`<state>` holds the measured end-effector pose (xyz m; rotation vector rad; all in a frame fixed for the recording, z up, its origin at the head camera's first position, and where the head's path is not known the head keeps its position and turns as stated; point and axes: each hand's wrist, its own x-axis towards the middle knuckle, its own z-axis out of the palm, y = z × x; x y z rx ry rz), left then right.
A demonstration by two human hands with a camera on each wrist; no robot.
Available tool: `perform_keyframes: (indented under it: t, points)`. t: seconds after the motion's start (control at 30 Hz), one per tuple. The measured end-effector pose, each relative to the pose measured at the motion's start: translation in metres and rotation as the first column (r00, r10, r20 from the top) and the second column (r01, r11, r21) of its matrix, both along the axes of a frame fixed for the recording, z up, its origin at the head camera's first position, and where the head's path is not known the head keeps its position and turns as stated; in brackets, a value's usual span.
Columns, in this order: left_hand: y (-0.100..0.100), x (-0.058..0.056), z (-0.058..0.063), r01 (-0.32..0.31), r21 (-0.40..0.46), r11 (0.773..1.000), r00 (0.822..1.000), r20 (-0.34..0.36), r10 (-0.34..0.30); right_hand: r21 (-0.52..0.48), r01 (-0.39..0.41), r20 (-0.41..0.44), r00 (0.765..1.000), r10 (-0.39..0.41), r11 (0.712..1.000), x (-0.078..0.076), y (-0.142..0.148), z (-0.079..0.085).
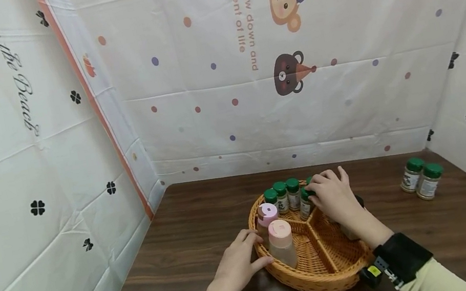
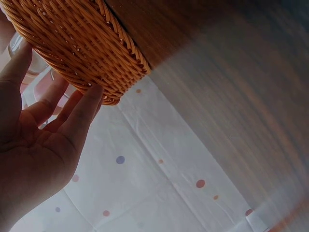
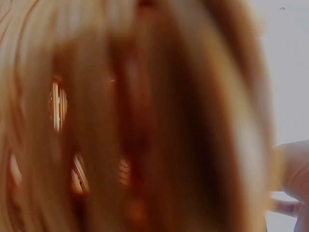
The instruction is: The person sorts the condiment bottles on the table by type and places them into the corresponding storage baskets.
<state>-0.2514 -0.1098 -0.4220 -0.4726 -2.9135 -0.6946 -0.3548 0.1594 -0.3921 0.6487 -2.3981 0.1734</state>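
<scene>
A round wicker basket (image 1: 306,286) with woven dividers stands on the table. My left hand (image 1: 237,262) rests against its left rim, fingers and thumb spread along the edge; in the left wrist view the fingers lie along the weave. My right hand (image 1: 333,198) reaches over the back of the basket and pinches a small green-capped spice jar (image 1: 306,208) by its cap. Several other green-capped jars (image 1: 281,197) stand together in the back left section. Two pink-capped shaker bottles (image 1: 282,243) stand at the left. Blurred wicker hides most of the right wrist view.
Two more green-capped jars (image 1: 428,181) stand on the dark wooden table (image 1: 185,247) at the right. A black-capped container (image 1: 359,201) is partly hidden behind my right forearm, in the basket's right section. Printed white cloth (image 1: 211,128) hangs behind the table and along both sides.
</scene>
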Motion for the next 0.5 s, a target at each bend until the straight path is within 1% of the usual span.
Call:
perform_keyframes:
  t: [0.17, 0.27, 0.4, 0.5]
  points:
    - [-0.001, 0.0, -0.001, -0.004, -0.004, 1.0, 1.0, -0.013, 0.004, 0.035, -0.006, 0.037, 0.999, 0.005, 0.999, 0.002, 0.001, 0.0]
    - [-0.002, 0.0, -0.002, 0.0, 0.0, 1.0, 1.0, -0.021, 0.0, 0.034, -0.018, 0.045, 0.999, 0.017, 0.999, 0.004, 0.003, -0.001]
    - [-0.002, 0.0, -0.001, 0.001, 0.006, 1.0, 1.0, -0.028, -0.001, 0.0, -0.052, 0.038, 0.998, 0.052, 0.999, 0.006, 0.008, -0.002]
    - [-0.001, 0.001, 0.0, 0.001, 0.004, 1.0, 1.0, -0.022, -0.001, -0.03, -0.078, 0.017, 0.997, 0.078, 0.997, 0.006, 0.013, -0.002]
